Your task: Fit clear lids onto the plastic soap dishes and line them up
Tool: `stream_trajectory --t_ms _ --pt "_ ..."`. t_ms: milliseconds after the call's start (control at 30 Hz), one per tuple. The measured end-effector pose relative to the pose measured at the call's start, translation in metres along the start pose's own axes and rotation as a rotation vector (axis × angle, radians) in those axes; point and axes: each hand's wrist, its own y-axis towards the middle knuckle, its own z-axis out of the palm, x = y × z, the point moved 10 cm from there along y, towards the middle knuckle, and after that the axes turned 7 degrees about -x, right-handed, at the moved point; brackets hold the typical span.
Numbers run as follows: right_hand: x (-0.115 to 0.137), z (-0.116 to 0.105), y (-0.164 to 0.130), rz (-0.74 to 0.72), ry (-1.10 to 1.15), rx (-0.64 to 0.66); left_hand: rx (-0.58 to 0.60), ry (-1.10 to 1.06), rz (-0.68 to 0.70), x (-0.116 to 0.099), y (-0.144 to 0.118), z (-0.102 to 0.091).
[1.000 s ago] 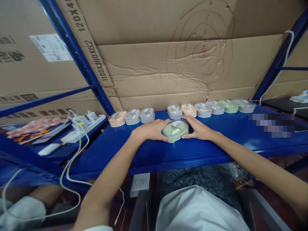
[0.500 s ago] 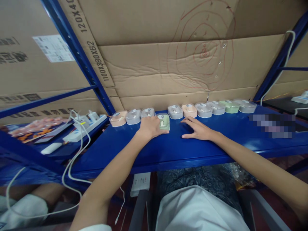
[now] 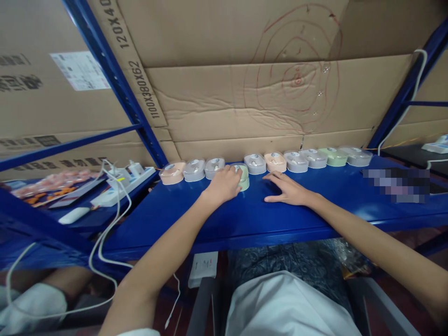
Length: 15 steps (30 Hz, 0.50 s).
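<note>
A small green lidded plastic box [image 3: 244, 179] stands on the blue shelf, a little forward of the row. My left hand [image 3: 226, 183] lies over its left part, fingers bent onto the clear lid and thumb low at the front; much of the box is hidden beneath it. To the right, my right hand [image 3: 289, 189] rests on the shelf with thumb and fingers apart, holding nothing. Behind it are a grey box [image 3: 255, 164] and a peach box [image 3: 275, 162]. On the left side stand a peach box [image 3: 172, 173] and two grey ones, the nearer being a grey box [image 3: 214, 168].
Further right the row continues with grey boxes and another green box [image 3: 334, 157]. Cardboard [image 3: 210, 102] closes off the back. White cables [image 3: 101, 238] hang by the left upright near a power strip [image 3: 129, 184]. A blurred-out item [image 3: 397, 183] lies at right.
My left hand has shifted right and up over the green box's lid, covering more of it. The box sits very slightly further right. My right hand has stayed put.
</note>
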Motion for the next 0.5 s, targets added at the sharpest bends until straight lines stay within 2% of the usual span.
stream_trajectory --t_ms 200,367,500 --pt "0.001 -0.001 0.001 -0.009 0.008 -0.003 -0.081 0.011 -0.035 0.001 0.01 0.013" --pt "0.001 0.0 0.001 -0.026 0.014 -0.012 -0.139 -0.051 -0.067 0.013 0.02 0.028" --pt "-0.001 0.001 0.001 -0.03 0.011 -0.007 -0.187 -0.051 -0.036 0.021 0.026 0.04"
